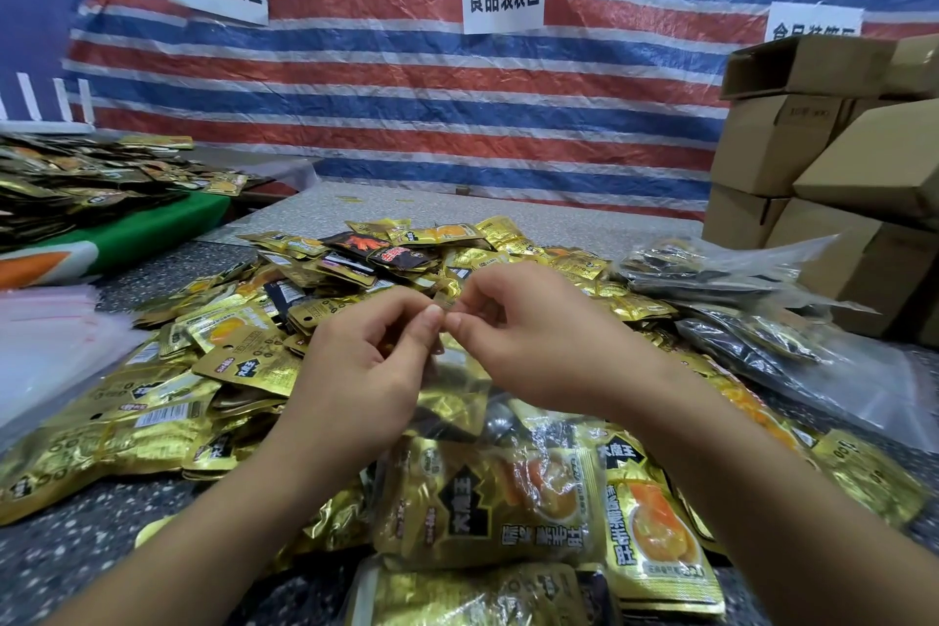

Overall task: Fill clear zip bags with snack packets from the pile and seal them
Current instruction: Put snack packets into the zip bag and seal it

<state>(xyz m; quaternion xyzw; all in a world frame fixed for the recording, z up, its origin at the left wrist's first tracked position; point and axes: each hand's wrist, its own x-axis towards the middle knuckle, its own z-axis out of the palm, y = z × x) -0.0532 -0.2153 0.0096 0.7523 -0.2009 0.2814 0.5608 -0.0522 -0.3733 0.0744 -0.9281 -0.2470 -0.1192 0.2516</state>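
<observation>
A clear zip bag [508,483] stuffed with gold snack packets stands in front of me, its top edge raised between my hands. My left hand [366,366] pinches the bag's top strip with thumb and fingers. My right hand [523,325] pinches the same strip right beside it, fingertips nearly touching the left's. A big pile of gold and a few dark snack packets [325,290] spreads over the speckled table [76,554] behind and around the bag.
A stack of empty clear zip bags [45,336] lies at the left. Filled clear bags [752,320] lie at the right, with stacked cardboard boxes [813,158] behind them. Another heap of packets [86,183] sits on a green surface far left. A striped tarp backs the table.
</observation>
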